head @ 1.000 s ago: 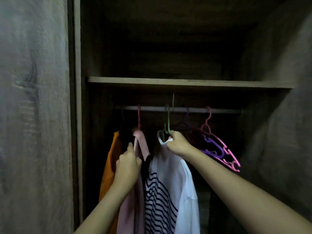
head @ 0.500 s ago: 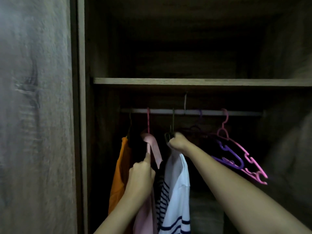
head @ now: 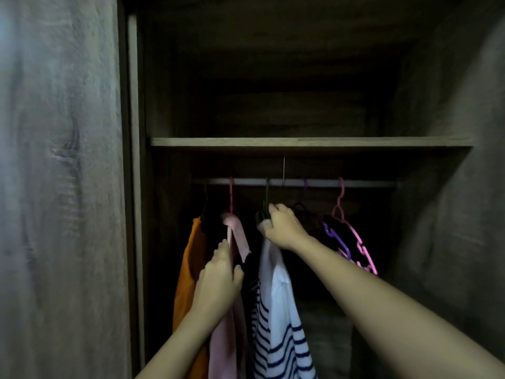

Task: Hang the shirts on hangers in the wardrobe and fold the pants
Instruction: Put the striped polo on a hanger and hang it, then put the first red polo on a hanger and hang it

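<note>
Fingers (head: 274, 208) of the right hand (head: 284, 228) clutch the striped shirt (head: 276, 310).

A wood-grain door panel (head: 60, 187) fills the 9 o'clock side, with a dark knot in its grain and its surface blurred. Just right of it stands a pale upright frame edge (head: 134, 160). A flat wooden shelf (head: 300, 142) crosses the centre. Below it, toward 6 o'clock, runs a pale hanging rail (head: 369, 184). A thin metal support (head: 284, 168) drops from the shelf to the rail. At 3 o'clock stands a grey side panel (head: 464, 214).
</note>
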Available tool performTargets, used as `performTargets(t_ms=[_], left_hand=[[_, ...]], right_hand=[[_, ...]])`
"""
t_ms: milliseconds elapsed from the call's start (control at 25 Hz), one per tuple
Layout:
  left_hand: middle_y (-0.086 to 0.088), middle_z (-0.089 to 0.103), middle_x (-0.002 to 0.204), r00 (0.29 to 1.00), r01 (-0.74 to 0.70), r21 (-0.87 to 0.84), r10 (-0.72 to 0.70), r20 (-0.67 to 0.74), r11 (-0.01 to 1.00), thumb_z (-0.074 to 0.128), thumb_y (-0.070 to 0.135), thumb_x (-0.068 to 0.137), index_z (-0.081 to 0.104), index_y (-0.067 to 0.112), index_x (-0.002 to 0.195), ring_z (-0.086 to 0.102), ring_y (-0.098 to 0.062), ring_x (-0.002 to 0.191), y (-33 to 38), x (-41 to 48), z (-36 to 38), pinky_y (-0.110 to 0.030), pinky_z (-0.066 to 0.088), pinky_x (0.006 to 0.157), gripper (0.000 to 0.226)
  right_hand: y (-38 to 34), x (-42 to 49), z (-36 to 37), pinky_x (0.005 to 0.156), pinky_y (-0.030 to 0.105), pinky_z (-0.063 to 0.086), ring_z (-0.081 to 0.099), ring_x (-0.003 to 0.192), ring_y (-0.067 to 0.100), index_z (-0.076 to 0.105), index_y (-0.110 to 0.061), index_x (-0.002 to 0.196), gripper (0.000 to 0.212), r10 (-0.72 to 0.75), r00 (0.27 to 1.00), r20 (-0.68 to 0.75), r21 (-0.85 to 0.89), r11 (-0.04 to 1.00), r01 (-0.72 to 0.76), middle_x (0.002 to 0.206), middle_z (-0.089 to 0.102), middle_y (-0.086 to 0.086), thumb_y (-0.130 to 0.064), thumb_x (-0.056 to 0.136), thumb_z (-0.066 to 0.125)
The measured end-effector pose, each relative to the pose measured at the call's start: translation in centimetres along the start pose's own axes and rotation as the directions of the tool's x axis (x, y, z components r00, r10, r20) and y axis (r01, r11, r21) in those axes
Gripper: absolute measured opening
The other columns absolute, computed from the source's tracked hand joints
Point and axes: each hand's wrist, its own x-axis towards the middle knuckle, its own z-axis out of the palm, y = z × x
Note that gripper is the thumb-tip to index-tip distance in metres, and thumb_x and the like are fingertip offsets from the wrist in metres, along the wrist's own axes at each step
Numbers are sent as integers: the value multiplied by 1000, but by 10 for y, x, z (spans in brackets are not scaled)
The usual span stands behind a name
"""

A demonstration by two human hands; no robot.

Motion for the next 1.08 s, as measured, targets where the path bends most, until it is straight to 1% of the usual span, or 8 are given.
performTargets(t_ms=[200,400,520,600,720,840,960,1080], left_hand=[[-13,34,149,997,73,52,-71,-33,996,45,20,93,18,5,147,35,-26,136,8,-77,-13,-35,33,106,62],[-14,34,149,965,259,135,-263,7,956,44,24,93,19,8,147,40,-30,133,-18,-169,-17,-37,36,102,61],[-13,34,149,940,332,222,-341,1,917,45,26,94,22,8,146,37,-28,135,-53,-229,-36,-35,33,105,60],[-12,27,153,923,363,295,-385,17,884,44,27,95,21,8,147,26,-28,141,-85,-273,-54,-35,28,108,60],[-11,21,155,872,431,453,-489,12,780,42,32,95,20,7,147,17,-27,144,-149,-336,-94,-36,23,112,61],[-12,17,156,791,534,519,-612,-27,667,42,32,96,19,6,147,14,-28,144,-212,-383,-140,-41,22,113,62],[-13,10,157,766,551,577,-640,-64,602,44,33,96,18,6,148,11,-29,145,-263,-406,-179,-44,21,113,64],[-12,11,158,778,524,624,-623,-75,579,43,37,96,17,6,148,9,-27,145,-320,-408,-213,-43,19,114,65]], right_hand=[[-5,-81,4,110,30,25,32,135,29,33,-1,141,53,-182,983,29,98,979,178,145,36,16,-21,94,46],[-24,-157,50,110,31,25,38,131,29,39,-2,137,52,-402,909,114,192,906,377,140,43,15,-23,90,49],[-57,-207,92,108,29,27,46,126,29,47,0,131,55,-436,885,164,332,869,367,132,52,18,-33,87,44],[-84,-242,126,107,28,28,48,125,28,49,0,130,55,-454,864,217,410,846,341,131,53,19,-37,90,42],[-134,-280,174,109,30,28,45,127,28,48,0,131,49,-521,799,299,502,798,333,133,50,19,-32,95,46],[-190,-293,212,109,31,28,45,127,29,48,0,131,53,-592,733,335,541,758,366,134,49,19,-35,91,49],[-244,-294,248,109,31,27,43,128,30,45,2,132,49,-615,694,375,553,749,364,135,47,20,-21,91,57],[-307,-290,287,107,31,27,42,129,30,41,2,135,50,-627,652,427,568,747,346,136,47,20,-22,93,53]])
